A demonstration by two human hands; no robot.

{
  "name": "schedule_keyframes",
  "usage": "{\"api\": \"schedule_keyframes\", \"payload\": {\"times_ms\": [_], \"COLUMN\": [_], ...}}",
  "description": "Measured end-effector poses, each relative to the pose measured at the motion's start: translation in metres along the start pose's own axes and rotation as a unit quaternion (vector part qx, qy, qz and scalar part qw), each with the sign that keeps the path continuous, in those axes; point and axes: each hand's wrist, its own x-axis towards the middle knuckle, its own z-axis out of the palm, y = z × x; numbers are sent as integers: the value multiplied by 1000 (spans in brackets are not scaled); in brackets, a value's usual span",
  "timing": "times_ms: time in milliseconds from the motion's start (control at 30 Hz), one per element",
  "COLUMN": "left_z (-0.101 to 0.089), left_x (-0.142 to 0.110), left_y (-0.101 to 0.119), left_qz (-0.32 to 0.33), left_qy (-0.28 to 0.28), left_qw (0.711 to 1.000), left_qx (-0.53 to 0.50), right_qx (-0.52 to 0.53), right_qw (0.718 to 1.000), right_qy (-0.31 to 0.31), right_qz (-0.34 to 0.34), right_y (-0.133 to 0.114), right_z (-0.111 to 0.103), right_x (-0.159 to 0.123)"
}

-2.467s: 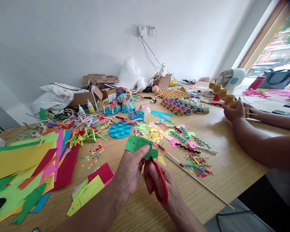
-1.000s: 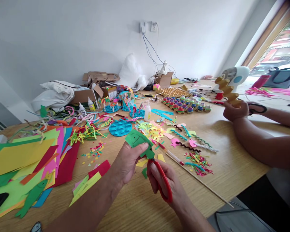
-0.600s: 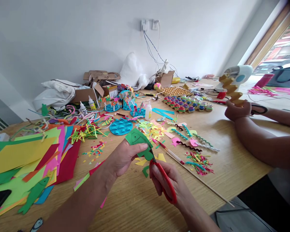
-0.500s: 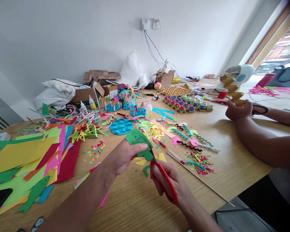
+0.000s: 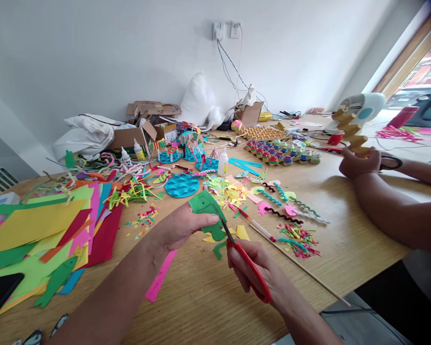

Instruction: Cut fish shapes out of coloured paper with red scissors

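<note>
Between thumb and fingers, my left hand point(image 5: 185, 223) pinches a piece of green paper point(image 5: 204, 203) with a fish drawn on it. My right hand point(image 5: 255, 268) grips red-handled scissors point(image 5: 253, 270), and their blades meet the paper's right edge near my left thumb. A green offcut point(image 5: 220, 250) lies on the table below the blades. Under my left forearm a pink paper strip point(image 5: 161, 278) sticks out. A cut-out green fish point(image 5: 59, 278) rests on the paper stack to the left. My left fingers behind the paper are hidden.
Coloured paper sheets point(image 5: 36, 225) cover the left side. Yellow scraps point(image 5: 226, 191), a blue round tray point(image 5: 182, 185), a glue bottle point(image 5: 223, 163) and a thin wooden stick point(image 5: 301, 266) lie beyond my hands. At right, another person's hand point(image 5: 361, 163) holds a strip of egg carton point(image 5: 350, 132).
The scissors have shifted from the lower end of the green paper to its right edge, and their blades show more. A green offcut now lies on the table. The view has drifted slightly.
</note>
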Motion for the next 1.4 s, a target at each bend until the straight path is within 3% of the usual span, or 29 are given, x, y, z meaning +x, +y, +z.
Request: {"api": "schedule_keyframes", "payload": {"times_ms": [500,767,1400], "left_z": [-4,-4,6], "left_x": [1,2,1], "left_y": [0,1,-1], "left_qz": [-17,-34,-37], "left_qy": [-10,27,38], "left_qw": [999,996,998], "left_qx": [45,74,40], "right_qx": [-82,-38,1], "right_qw": [996,999,999], "right_qy": [-14,-17,10], "right_qz": [-32,-28,-45], "right_y": [-3,4,10], "right_z": [-4,-1,8], "right_x": [-1,3,3]}}
